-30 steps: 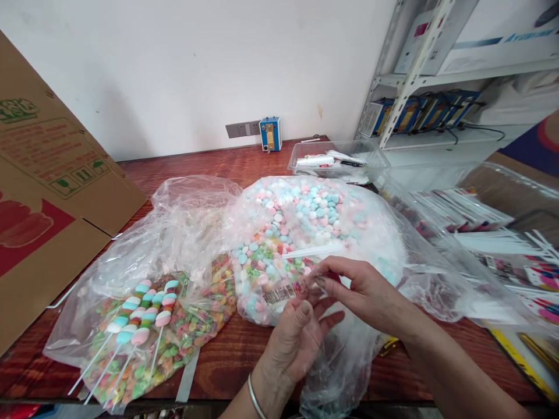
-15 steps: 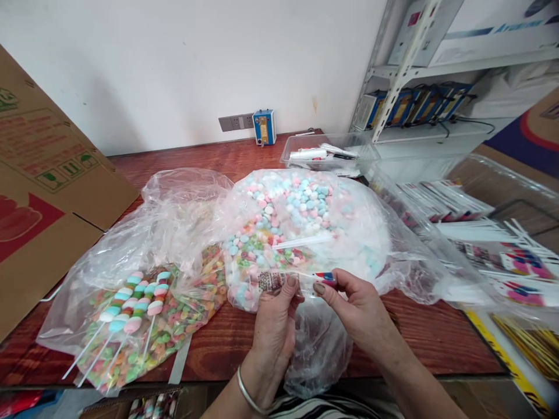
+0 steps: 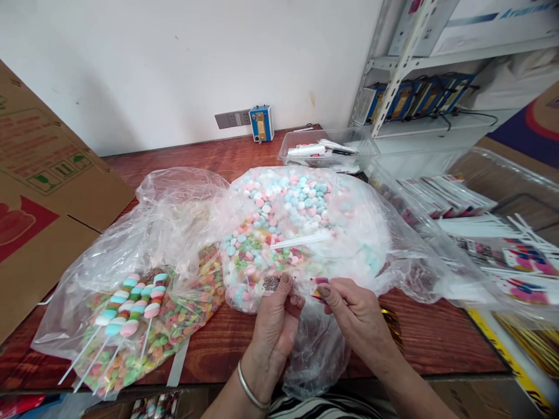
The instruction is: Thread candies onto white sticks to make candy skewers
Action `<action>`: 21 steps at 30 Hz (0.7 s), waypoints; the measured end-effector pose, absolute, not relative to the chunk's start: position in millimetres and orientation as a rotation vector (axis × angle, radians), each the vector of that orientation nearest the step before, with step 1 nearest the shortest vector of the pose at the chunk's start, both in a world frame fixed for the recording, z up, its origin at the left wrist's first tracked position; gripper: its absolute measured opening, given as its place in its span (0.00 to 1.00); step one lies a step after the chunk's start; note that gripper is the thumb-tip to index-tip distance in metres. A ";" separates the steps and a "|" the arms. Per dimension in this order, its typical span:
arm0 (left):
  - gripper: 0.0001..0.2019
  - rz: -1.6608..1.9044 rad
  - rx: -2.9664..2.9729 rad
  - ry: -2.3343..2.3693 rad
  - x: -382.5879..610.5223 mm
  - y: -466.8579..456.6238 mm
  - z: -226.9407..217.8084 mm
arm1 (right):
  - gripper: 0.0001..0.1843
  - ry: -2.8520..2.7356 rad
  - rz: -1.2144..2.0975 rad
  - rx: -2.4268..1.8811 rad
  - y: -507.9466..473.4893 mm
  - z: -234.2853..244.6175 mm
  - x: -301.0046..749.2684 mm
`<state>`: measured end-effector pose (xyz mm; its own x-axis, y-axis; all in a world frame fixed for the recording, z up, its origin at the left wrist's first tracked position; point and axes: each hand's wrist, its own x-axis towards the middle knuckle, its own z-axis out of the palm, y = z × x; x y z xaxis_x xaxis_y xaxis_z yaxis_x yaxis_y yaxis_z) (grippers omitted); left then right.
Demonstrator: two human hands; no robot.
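Note:
My left hand (image 3: pixel 274 331) and my right hand (image 3: pixel 356 317) pinch a small clear printed sleeve (image 3: pixel 301 285) between them, just above the near edge of the wooden table (image 3: pixel 437 334). My left hand wears a metal bangle. Behind the sleeve lies a big plastic bag of pastel marshmallow pieces (image 3: pixel 301 215) with a white stick (image 3: pixel 299 241) on it. To the left, finished marshmallow skewers (image 3: pixel 126 311) lie on a bag of colourful ring candies (image 3: pixel 174 326). A crumpled clear bag (image 3: pixel 317 355) hangs below my hands.
A cardboard box (image 3: pixel 39 198) leans at the left. A clear tray with tubes (image 3: pixel 325 152) stands at the back, next to a blue device (image 3: pixel 261 123) by the wall socket. Clear bins of white sticks and printed sleeves (image 3: pixel 493 238) fill the right. Metal shelving (image 3: pixel 410 64) stands behind.
Both hands drew closer together on the sleeve; less of its length shows between them. The view shifted slightly.

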<state>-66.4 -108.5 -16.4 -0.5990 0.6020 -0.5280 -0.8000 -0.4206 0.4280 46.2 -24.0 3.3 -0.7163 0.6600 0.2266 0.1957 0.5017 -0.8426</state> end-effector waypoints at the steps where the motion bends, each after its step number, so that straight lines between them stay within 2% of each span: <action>1: 0.18 2.082 -0.390 0.785 -67.5 -108.7 -16.8 | 0.28 -2.174 1.187 -0.700 -24.6 4.0 46.7; 3: 0.18 2.089 -0.396 0.681 -70.2 -109.6 -17.9 | 0.28 -2.096 1.249 -0.713 -26.2 6.8 47.8; 9: 0.17 2.094 -0.411 0.577 -74.4 -113.5 -21.9 | 0.15 -1.964 1.170 -0.608 -36.7 18.8 50.7; 21: 0.16 2.161 -0.273 0.860 -66.1 -125.2 -14.2 | 0.07 -2.058 1.155 -0.547 -53.6 12.3 34.3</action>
<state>-66.1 -125.2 -14.2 -0.6738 0.5892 -0.4459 -0.7345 -0.4679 0.4916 34.3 -53.6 12.3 -0.6631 0.6501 0.3711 0.0221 0.5125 -0.8584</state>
